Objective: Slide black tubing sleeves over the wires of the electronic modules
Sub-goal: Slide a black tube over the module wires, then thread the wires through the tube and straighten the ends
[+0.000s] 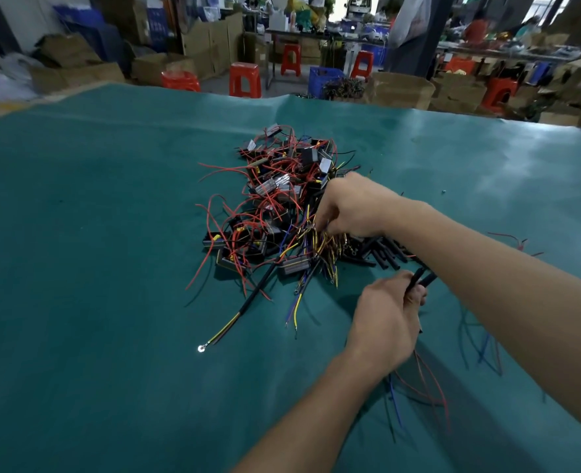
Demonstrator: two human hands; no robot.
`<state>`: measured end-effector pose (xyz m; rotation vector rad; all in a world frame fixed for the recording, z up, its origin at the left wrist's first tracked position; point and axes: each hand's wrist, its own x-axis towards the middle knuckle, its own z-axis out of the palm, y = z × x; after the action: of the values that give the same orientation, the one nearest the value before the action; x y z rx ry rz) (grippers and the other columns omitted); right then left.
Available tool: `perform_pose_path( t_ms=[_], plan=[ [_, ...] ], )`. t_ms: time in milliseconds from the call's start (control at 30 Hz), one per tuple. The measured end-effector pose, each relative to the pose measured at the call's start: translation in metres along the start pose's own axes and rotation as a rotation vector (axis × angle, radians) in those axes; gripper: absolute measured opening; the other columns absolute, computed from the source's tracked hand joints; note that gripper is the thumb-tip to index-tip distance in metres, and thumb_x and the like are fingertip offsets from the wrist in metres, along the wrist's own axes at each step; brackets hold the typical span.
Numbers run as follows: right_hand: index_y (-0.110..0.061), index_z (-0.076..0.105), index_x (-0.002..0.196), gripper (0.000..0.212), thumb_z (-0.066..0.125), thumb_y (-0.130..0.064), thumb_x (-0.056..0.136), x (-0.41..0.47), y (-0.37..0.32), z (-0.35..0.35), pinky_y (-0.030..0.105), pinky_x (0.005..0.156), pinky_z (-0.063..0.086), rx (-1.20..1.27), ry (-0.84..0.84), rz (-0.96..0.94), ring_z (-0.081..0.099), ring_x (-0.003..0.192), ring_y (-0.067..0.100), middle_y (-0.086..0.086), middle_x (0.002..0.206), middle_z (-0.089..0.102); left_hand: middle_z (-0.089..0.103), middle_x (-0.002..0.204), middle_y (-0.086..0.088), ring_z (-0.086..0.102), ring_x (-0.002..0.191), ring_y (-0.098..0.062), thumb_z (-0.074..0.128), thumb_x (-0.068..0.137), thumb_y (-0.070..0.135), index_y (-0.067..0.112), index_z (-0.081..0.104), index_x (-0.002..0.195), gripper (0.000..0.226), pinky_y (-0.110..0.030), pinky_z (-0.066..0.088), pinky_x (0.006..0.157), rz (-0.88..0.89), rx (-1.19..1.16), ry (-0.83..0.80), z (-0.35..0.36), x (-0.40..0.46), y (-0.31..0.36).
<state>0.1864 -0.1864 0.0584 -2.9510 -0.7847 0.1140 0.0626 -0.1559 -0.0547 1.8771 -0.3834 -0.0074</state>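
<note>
On the left the green table cover (94, 233) lies bare, and a loose black-sleeved lead (248, 303) runs down it to a small ring terminal (201, 348). Next comes the heap of electronic modules (275, 206) in the middle of the table: small black boxes, some with pale ribbed faces, buried in a tangle of red wires (221, 172) with yellow, blue and black strands among them, so that single modules are hard to count or separate. The left hand (386, 322), nearer the viewer, is curled round a few black tubing sleeves (422, 279), whose ends stick out past the knuckles; its fingertips are hidden behind the hand. Above it, the right hand (350, 206) reaches into the right edge of the heap with fingers bent down among yellow-tipped wires; what it grips, if anything, cannot be made out. To the right, a loose pile of black sleeves (384, 252) lies partly hidden under the right forearm, and more thin wires (429, 380) trail beneath both arms. The far background is blurred.
</note>
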Motion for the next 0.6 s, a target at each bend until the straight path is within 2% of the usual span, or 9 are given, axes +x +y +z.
perform_pose_path(
  t_ms=[67, 167, 267, 367, 467, 600],
  plan=[
    [-0.028, 0.084, 0.092, 0.020, 0.085, -0.014, 0.078, -0.001, 0.005, -0.006, 0.012, 0.068, 0.048, 0.109, 0.017, 0.021, 0.068, 0.076, 0.004, -0.015, 0.075, 0.074, 0.069, 0.096, -0.005, 0.065, 0.084, -0.020, 0.043, 0.107, 0.026, 0.012, 0.063, 0.094, 0.027, -0.032, 0.053, 0.076, 0.008, 0.025, 0.011, 0.001, 0.001, -0.002],
    [-0.029, 0.084, 0.091, 0.019, 0.086, -0.015, 0.079, -0.002, 0.010, -0.017, 0.003, 0.061, 0.045, 0.207, 0.023, 0.035, 0.070, 0.072, 0.001, -0.019, 0.071, 0.074, 0.068, 0.092, -0.001, 0.062, 0.079, -0.014, 0.046, 0.106, 0.026, 0.015, 0.064, 0.093, 0.025, -0.026, 0.050, 0.068, 0.014, 0.022, 0.035, 0.000, 0.001, -0.003],
    [-0.027, 0.083, 0.091, 0.016, 0.084, -0.013, 0.083, -0.011, 0.013, -0.032, 0.013, 0.068, 0.057, 0.388, 0.102, 0.048, 0.074, 0.072, 0.008, -0.008, 0.073, 0.078, 0.067, 0.091, -0.002, 0.062, 0.079, -0.018, 0.048, 0.105, 0.024, 0.015, 0.063, 0.092, 0.022, -0.038, 0.052, 0.070, 0.022, 0.052, 0.045, 0.001, 0.003, -0.005],
    [-0.022, 0.081, 0.092, 0.012, 0.081, -0.014, 0.084, -0.033, 0.017, -0.050, 0.023, 0.068, 0.059, 0.614, 0.307, 0.074, 0.074, 0.074, 0.013, -0.003, 0.079, 0.079, 0.068, 0.092, 0.001, 0.061, 0.084, -0.017, 0.048, 0.103, 0.021, 0.017, 0.064, 0.092, 0.020, -0.038, 0.052, 0.076, 0.029, 0.065, 0.050, 0.002, 0.002, -0.004],
    [-0.020, 0.079, 0.093, 0.011, 0.077, -0.012, 0.086, -0.063, 0.023, -0.070, 0.025, 0.069, 0.061, 0.856, 0.576, 0.058, 0.072, 0.081, 0.013, -0.004, 0.089, 0.079, 0.073, 0.091, 0.006, 0.065, 0.084, -0.013, 0.050, 0.102, 0.017, 0.015, 0.067, 0.094, 0.019, -0.032, 0.054, 0.077, 0.041, 0.019, 0.068, 0.001, 0.000, -0.002],
    [-0.023, 0.079, 0.089, 0.006, 0.076, -0.018, 0.087, -0.117, 0.035, -0.091, 0.037, 0.083, 0.060, 1.089, 0.838, -0.007, 0.072, 0.090, 0.020, 0.000, 0.092, 0.078, 0.075, 0.085, 0.004, 0.063, 0.065, -0.004, 0.054, 0.100, 0.009, 0.016, 0.067, 0.113, 0.020, -0.009, 0.044, 0.061, 0.086, -0.081, 0.085, -0.002, -0.002, 0.002]
  ],
)
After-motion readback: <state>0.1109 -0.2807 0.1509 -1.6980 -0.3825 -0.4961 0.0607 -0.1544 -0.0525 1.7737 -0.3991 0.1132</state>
